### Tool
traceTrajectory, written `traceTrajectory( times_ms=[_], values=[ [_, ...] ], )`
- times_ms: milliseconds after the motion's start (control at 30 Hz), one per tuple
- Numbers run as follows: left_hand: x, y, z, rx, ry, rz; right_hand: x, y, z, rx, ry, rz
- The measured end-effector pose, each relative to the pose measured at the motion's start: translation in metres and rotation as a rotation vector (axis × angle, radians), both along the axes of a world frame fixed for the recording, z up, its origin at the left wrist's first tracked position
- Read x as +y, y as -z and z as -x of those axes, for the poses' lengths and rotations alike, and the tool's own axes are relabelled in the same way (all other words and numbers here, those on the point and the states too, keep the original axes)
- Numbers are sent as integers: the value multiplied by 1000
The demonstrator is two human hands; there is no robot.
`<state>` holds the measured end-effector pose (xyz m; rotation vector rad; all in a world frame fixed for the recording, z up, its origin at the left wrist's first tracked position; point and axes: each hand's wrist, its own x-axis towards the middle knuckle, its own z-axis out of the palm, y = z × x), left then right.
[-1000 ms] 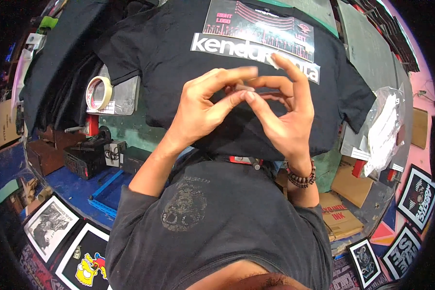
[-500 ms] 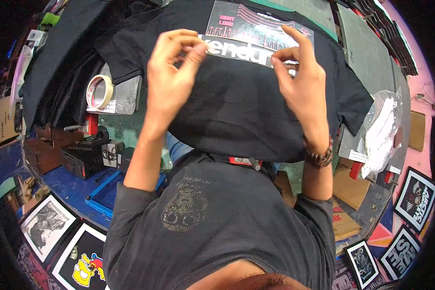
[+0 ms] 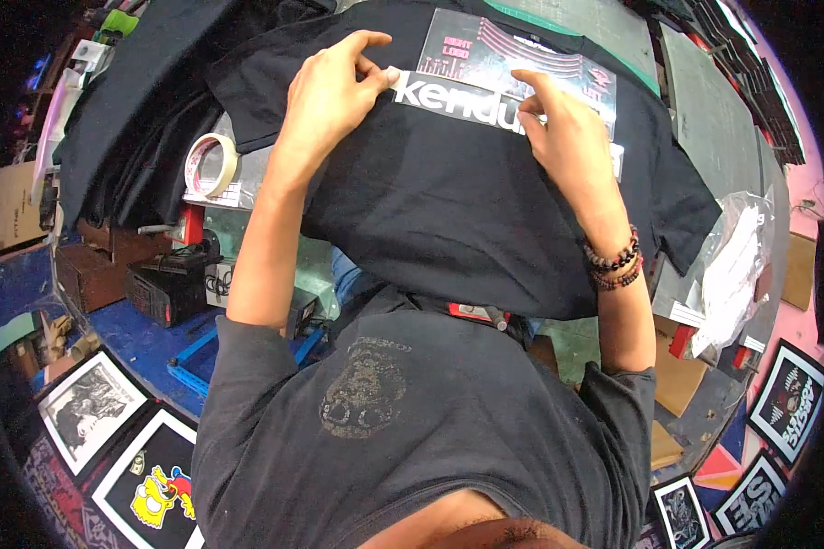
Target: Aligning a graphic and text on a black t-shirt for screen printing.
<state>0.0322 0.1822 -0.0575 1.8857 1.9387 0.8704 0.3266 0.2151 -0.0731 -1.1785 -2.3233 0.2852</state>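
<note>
A black T-shirt (image 3: pixel 449 210) lies spread in front of me, with a clear sheet printed in pink and white (image 3: pixel 467 46) on its upper part. Below that sheet is a strip with large white lettering (image 3: pixel 449 101). My left hand (image 3: pixel 339 96) pinches the strip's left end, thumb at the edge, index finger raised. My right hand (image 3: pixel 568 146) has curled fingers closed at the strip further right, covering part of the lettering; exactly what its fingertips grip is partly hidden.
A tape roll (image 3: pixel 195 169) lies left of the shirt beside dark folded garments (image 3: pixel 128 110). Crumpled clear plastic (image 3: pixel 728 265) is at the right. Dark boxes and tools (image 3: pixel 165 288) sit at lower left, and framed prints (image 3: pixel 87 412) line both lower corners.
My hands have separated from a pinch together at the centre and moved up, left hand to the strip's left end, right hand to its right part.
</note>
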Motion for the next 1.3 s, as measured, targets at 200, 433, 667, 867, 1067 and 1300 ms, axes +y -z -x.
traceTrajectory(
  times_ms=[200, 433, 667, 867, 1067, 1300],
  values=[
    [5, 6, -6, 104, -10, 37, -1, 1, -1, -11, 10, -4],
    [6, 5, -12, 164, -50, 59, -1, -1, -1, 22, -13, -11],
    [7, 3, -15, 209, -75, 58, -2, -1, -1, -6, 1, -2],
    [6, 4, -16, 244, -89, 54, -1, -2, -2, 17, 1, -3],
    [4, 10, -10, 374, -168, 27, 0, 0, -3, 36, 5, -7],
    [-5, 12, -30, 431, 143, -421, 2, 2, -4, 39, 7, -17]
  ],
)
